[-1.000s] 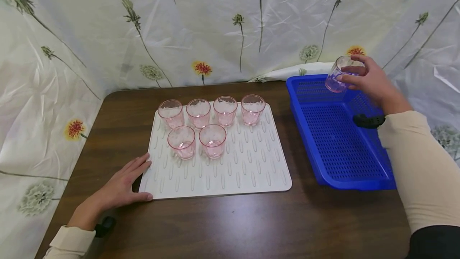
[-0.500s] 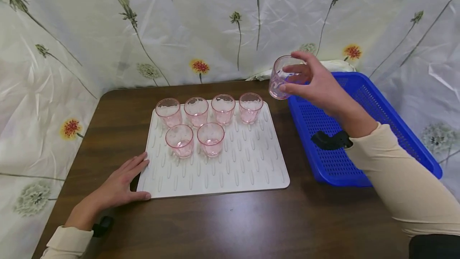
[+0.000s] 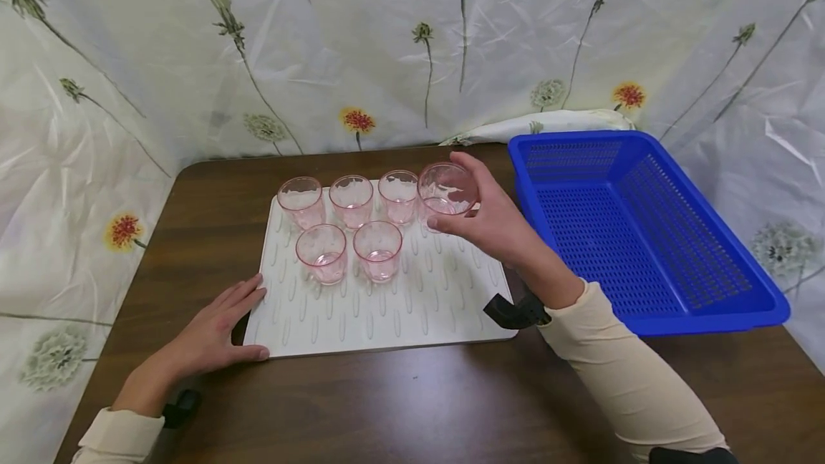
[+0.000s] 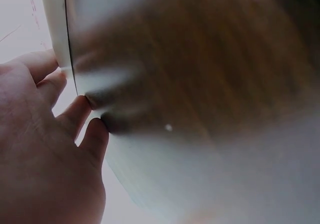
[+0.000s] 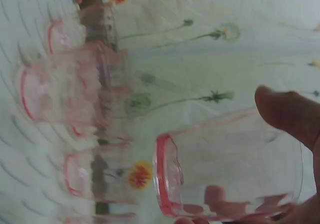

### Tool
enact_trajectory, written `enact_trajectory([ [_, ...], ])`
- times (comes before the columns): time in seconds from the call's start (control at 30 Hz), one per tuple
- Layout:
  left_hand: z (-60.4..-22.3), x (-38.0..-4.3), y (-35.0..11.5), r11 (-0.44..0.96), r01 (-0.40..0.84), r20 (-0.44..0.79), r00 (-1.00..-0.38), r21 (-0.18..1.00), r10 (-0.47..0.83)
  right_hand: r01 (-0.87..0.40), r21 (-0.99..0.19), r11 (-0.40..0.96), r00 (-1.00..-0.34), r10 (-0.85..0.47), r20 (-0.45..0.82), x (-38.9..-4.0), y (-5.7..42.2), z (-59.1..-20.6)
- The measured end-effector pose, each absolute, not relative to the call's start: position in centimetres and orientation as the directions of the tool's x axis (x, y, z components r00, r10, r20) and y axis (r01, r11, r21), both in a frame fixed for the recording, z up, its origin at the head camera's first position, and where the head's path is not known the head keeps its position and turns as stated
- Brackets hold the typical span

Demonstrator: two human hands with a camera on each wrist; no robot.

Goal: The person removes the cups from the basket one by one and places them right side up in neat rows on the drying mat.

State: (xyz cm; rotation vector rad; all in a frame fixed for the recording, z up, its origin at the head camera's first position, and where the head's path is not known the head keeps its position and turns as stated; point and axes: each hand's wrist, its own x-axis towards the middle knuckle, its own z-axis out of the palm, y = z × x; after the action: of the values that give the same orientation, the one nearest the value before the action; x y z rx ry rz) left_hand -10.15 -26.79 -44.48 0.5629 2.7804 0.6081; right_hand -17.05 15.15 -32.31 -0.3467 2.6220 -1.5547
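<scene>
My right hand (image 3: 505, 231) grips a clear pink glass (image 3: 441, 195) between thumb and fingers, upright above the back right of a white ridged mat (image 3: 399, 313). In the right wrist view the held glass (image 5: 225, 164) is apart from the mat. It covers the rightmost glass of the back row in the head view. Several like glasses stand upright on the mat, among them a back-left one (image 3: 301, 203) and two in front, left (image 3: 322, 256) and right (image 3: 378, 253). My left hand (image 3: 209, 335) touches the mat's left edge, thumb and fingers spread.
A blue perforated plastic basket (image 3: 715, 326) stands on the brown wooden table (image 3: 412, 407), right of the mat. A flower-printed sheet (image 3: 387, 41) hangs behind the table and along both sides.
My right hand has carried the glass left from above the basket, then lowered it towards the mat's back right corner. The left hand stays at the mat's edge.
</scene>
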Motion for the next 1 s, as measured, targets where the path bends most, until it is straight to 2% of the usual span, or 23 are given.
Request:
enact_trajectory([
  [0.17, -44.5, -10.2, -26.8, 0.842, 0.321, -0.15, -0.896, 0.433, 0.418, -0.074, -0.896, 0.438, -0.984, -0.18, -0.007, -16.9, 14.1, -34.9],
  [0.4, -44.4, -10.1, -26.7, 0.846, 0.313, -0.166, -0.895, 0.431, 0.415, -0.041, -0.892, 0.451, -0.979, -0.196, -0.054, -17.7, 14.5, -38.0],
  [1.0, -44.2, -10.1, -26.6, 0.85, 0.305, -0.172, -0.896, 0.43, 0.408, 0.0, -0.877, 0.48, -0.954, -0.264, -0.144, -18.3, 14.6, -41.1],
])
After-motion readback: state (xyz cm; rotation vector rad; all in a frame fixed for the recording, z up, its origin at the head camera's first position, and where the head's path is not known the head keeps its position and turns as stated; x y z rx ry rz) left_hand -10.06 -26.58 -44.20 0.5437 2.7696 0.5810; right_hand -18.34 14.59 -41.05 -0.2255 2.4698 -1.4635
